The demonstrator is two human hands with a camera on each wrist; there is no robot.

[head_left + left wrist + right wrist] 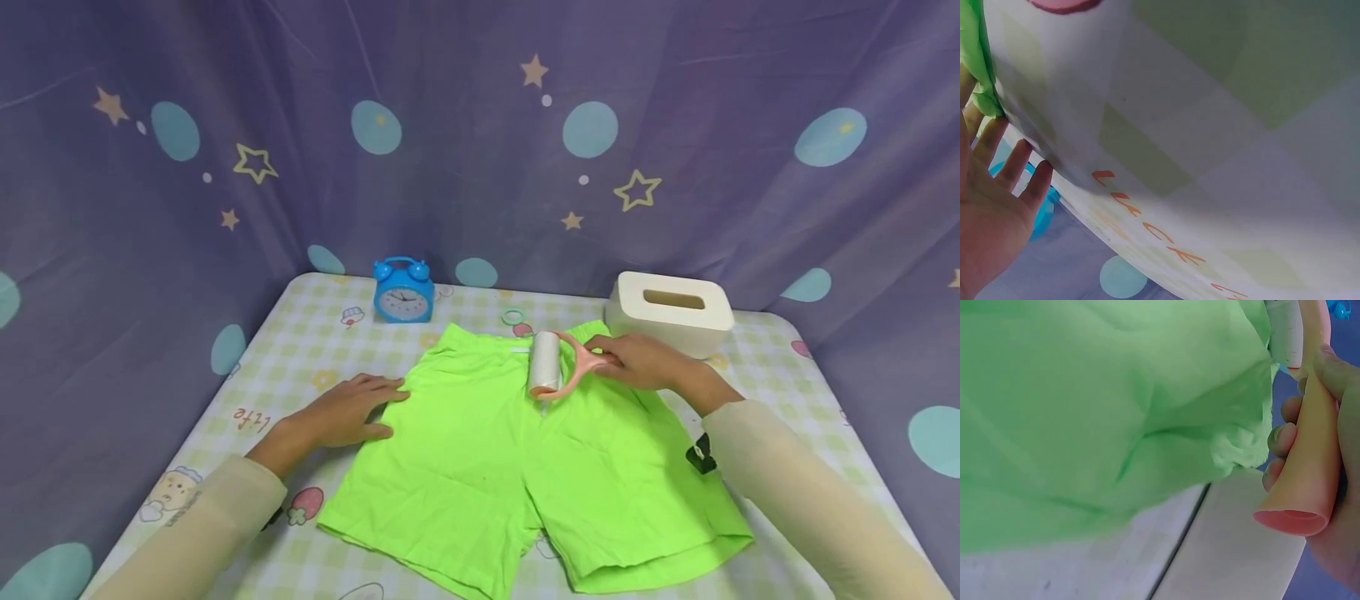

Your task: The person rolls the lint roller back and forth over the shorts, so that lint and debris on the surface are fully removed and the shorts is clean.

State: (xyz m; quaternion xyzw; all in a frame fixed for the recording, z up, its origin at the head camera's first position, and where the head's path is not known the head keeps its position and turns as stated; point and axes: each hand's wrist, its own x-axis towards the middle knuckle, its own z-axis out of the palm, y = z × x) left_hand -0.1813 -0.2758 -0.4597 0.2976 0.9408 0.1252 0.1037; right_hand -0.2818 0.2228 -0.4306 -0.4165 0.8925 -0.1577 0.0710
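So a lint roller (545,365) is sitting at the waistband (480,343) of some neon green shorts (457,450) over here

The right hand (647,362) is wrapping its fingers round the pink handle (1305,459); the left hand (348,412) is resting its fingertips on the shorts' side edge, fingers spread apart. The shorts are lying spread out on a checked table (292,358), a blue alarm clock (405,302) and cream tissue box (660,333) sitting behind them.

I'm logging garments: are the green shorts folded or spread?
Spread: the green shorts lie flat, both legs side by side.
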